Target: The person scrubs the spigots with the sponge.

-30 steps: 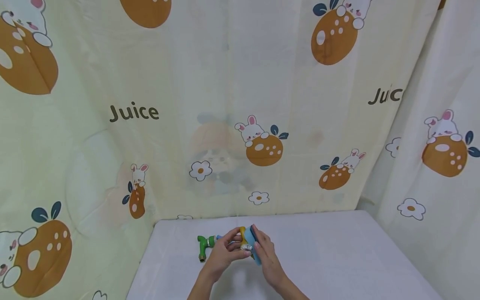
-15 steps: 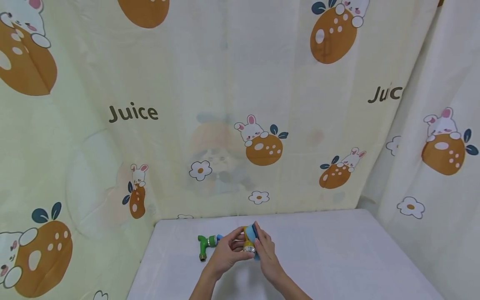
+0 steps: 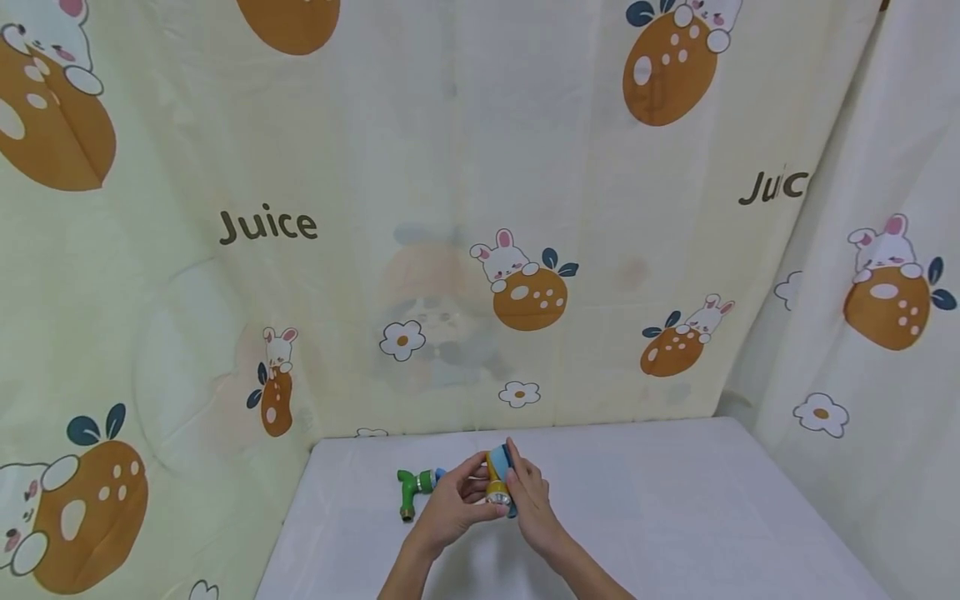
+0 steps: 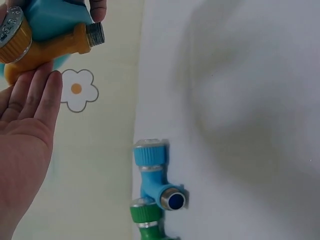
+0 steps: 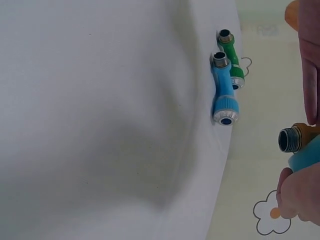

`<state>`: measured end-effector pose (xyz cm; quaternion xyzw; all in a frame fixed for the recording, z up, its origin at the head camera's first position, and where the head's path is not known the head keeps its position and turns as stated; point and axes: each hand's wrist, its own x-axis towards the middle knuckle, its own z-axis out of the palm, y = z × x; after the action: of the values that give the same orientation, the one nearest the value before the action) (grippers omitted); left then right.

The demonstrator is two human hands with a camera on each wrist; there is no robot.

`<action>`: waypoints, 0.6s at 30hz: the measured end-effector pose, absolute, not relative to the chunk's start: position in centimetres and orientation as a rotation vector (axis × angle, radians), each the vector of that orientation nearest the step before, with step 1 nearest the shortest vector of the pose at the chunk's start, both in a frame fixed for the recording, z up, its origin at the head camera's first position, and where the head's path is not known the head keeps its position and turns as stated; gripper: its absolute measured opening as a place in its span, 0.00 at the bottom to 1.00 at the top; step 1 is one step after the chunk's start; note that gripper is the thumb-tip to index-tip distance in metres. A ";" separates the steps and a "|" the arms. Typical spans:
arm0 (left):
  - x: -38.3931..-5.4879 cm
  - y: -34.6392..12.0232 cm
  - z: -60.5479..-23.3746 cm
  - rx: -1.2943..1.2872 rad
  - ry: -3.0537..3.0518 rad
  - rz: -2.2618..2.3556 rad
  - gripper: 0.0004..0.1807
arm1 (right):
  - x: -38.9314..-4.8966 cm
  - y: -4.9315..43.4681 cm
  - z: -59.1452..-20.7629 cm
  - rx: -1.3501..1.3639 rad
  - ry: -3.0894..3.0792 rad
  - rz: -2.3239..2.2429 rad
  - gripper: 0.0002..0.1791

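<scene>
My left hand [image 3: 450,506] grips a yellow faucet [image 3: 498,492] above the table, its silver-topped knob toward me. In the left wrist view the faucet's threaded metal end [image 4: 95,34] points out sideways, and the fingers [image 4: 36,95] support the body from beneath. My right hand [image 3: 535,510] holds a light blue sponge-like block [image 3: 500,460] with a dark blue side against the faucet's right side. The thumb is on the near side, while the other fingers lie along the block's back. Much of the block is hidden behind the faucet and the hands.
A green faucet [image 3: 408,493] lies on the white table [image 3: 660,508] left of my hands. Beside it is a blue faucet [image 4: 152,175], mostly hidden by my left hand in the head view. A printed curtain [image 3: 450,167] hangs behind the table.
The yellow faucet has turned so its body and knob face me more. The light blue block has shifted farther behind it, with my right hand moving slightly up and away.
</scene>
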<state>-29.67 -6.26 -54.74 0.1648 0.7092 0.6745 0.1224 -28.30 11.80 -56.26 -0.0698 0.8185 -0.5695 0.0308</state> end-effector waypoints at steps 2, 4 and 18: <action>-29.7 -6.5 -54.7 0.498 2.075 1.955 0.49 | -28.4 11.6 -56.1 -0.198 2.522 -1.740 0.34; -29.7 -6.7 -54.6 0.512 2.083 1.940 0.49 | -28.4 11.5 -55.8 -0.187 2.524 -1.731 0.34; -29.5 -7.4 -54.8 0.501 2.072 1.920 0.48 | -28.7 10.8 -55.5 -0.090 2.514 -1.765 0.34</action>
<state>-29.52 -7.40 -54.80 0.1729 0.7156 0.6630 0.1359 -28.74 10.79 -55.55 -0.0291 0.8176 -0.5741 0.0340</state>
